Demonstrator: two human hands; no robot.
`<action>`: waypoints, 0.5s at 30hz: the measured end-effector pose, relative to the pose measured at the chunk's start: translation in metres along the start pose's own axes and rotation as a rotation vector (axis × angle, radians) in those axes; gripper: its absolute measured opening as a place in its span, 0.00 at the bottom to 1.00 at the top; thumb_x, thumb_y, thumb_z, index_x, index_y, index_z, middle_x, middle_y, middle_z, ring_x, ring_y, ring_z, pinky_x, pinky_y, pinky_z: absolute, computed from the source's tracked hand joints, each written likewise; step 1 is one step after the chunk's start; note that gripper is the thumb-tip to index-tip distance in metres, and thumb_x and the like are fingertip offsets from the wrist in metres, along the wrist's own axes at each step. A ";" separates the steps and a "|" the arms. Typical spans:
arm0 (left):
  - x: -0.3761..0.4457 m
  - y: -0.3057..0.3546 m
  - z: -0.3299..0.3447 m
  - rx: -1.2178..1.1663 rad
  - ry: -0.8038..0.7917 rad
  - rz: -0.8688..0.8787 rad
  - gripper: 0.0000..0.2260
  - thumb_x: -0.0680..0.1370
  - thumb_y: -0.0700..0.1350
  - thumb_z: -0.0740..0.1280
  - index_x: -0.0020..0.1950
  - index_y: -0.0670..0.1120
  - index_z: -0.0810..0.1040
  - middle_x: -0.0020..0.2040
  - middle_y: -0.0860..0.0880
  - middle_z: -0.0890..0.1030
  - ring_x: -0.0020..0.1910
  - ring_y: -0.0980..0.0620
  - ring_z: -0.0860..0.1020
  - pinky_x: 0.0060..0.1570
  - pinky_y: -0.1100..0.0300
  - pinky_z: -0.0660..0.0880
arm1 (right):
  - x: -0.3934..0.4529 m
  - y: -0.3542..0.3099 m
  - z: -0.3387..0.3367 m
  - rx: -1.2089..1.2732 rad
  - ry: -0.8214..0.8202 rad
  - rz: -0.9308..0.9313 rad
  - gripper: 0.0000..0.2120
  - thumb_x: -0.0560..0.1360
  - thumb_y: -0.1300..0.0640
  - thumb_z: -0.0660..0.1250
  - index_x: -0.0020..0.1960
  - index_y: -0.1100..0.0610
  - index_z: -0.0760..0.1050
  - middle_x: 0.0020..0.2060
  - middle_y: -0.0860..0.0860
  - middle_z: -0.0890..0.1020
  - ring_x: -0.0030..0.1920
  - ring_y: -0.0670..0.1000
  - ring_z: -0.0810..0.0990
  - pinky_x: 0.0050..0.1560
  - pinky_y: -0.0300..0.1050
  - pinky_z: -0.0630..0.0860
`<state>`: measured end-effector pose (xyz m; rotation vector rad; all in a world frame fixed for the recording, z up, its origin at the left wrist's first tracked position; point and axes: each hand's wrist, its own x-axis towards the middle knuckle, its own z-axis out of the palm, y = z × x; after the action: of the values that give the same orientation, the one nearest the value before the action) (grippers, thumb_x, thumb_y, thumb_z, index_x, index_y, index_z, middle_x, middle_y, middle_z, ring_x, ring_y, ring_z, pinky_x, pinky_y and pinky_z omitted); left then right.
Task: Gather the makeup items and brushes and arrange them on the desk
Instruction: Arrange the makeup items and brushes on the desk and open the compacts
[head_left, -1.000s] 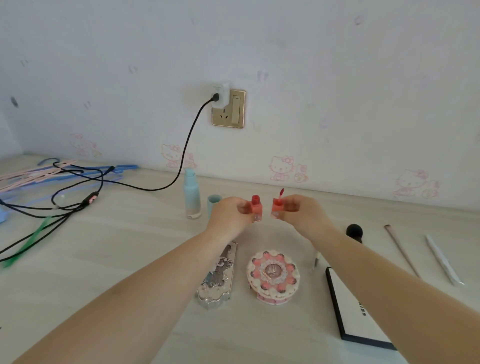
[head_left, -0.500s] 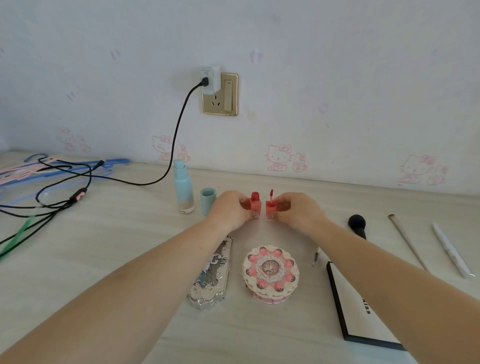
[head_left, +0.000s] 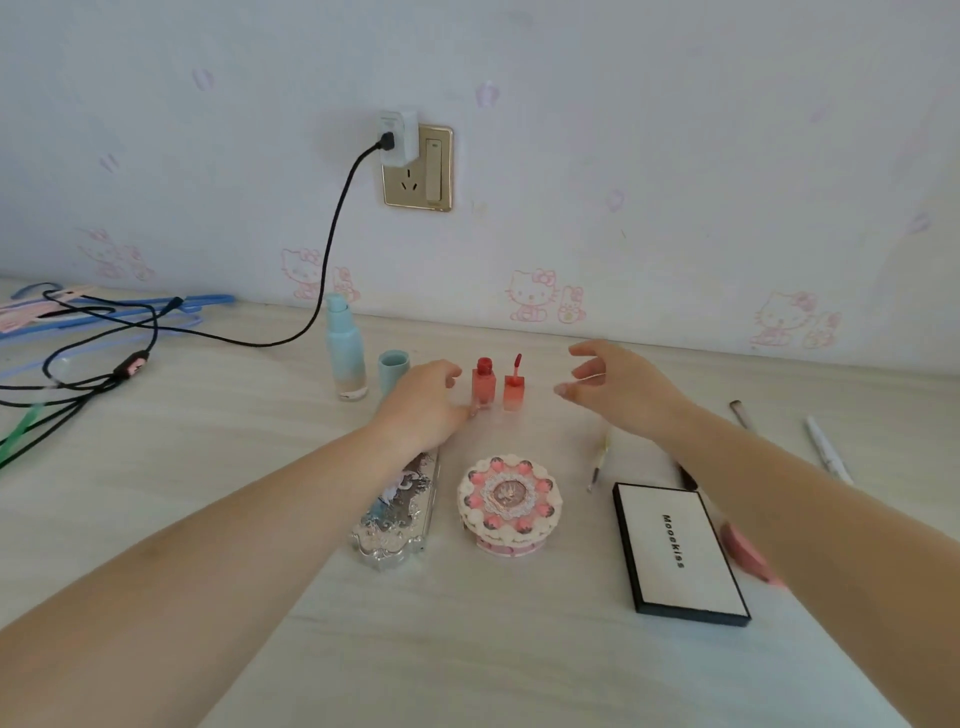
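Note:
A small red bottle (head_left: 483, 383) and its red cap with the applicator wand pointing up (head_left: 513, 387) stand side by side on the desk (head_left: 208, 467). My left hand (head_left: 423, 402) lies just left of the bottle with loose fingers, holding nothing. My right hand (head_left: 618, 387) hovers to the right of the cap, fingers spread and empty. Nearer me lie a silver ornate case (head_left: 397, 512), a round cake-shaped compact (head_left: 510, 501) and a white black-edged palette (head_left: 678, 551). A thin brush (head_left: 600, 460) lies between compact and palette.
A light blue bottle (head_left: 344, 348) and its cap (head_left: 392, 370) stand left of my left hand. A brush handle (head_left: 738, 413) and a white pen-like stick (head_left: 826, 449) lie at the right. Black cables (head_left: 78, 374) and coloured hangers (head_left: 104, 312) cover the left. A pink item (head_left: 745, 553) shows beside my right forearm.
Both hands set the red bottle and the wand cap down on the desk and let go. My right hand has drawn away to the right and opened.

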<state>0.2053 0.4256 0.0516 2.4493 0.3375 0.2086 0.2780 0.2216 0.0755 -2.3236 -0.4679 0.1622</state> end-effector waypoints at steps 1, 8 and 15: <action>-0.007 0.000 -0.003 -0.009 0.064 0.020 0.22 0.73 0.47 0.71 0.65 0.46 0.71 0.62 0.49 0.74 0.60 0.49 0.74 0.59 0.53 0.72 | -0.005 0.004 -0.010 -0.005 0.021 0.000 0.23 0.72 0.49 0.69 0.65 0.50 0.69 0.54 0.47 0.76 0.54 0.48 0.77 0.48 0.40 0.70; -0.044 0.040 0.002 -0.178 0.222 0.225 0.05 0.74 0.42 0.68 0.47 0.50 0.75 0.47 0.53 0.79 0.44 0.55 0.78 0.47 0.58 0.75 | -0.033 0.024 -0.048 -0.302 0.057 -0.109 0.12 0.75 0.56 0.65 0.58 0.50 0.77 0.57 0.48 0.80 0.57 0.47 0.77 0.56 0.38 0.68; -0.041 0.084 0.042 0.072 -0.164 0.237 0.10 0.75 0.49 0.69 0.54 0.48 0.79 0.50 0.53 0.80 0.53 0.54 0.78 0.58 0.59 0.72 | -0.042 0.033 -0.036 -0.708 -0.116 -0.235 0.18 0.77 0.59 0.61 0.64 0.44 0.73 0.66 0.47 0.72 0.66 0.49 0.70 0.64 0.45 0.67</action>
<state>0.1918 0.3255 0.0684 2.5548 -0.0179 0.0967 0.2577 0.1609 0.0771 -2.9207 -0.9768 0.0124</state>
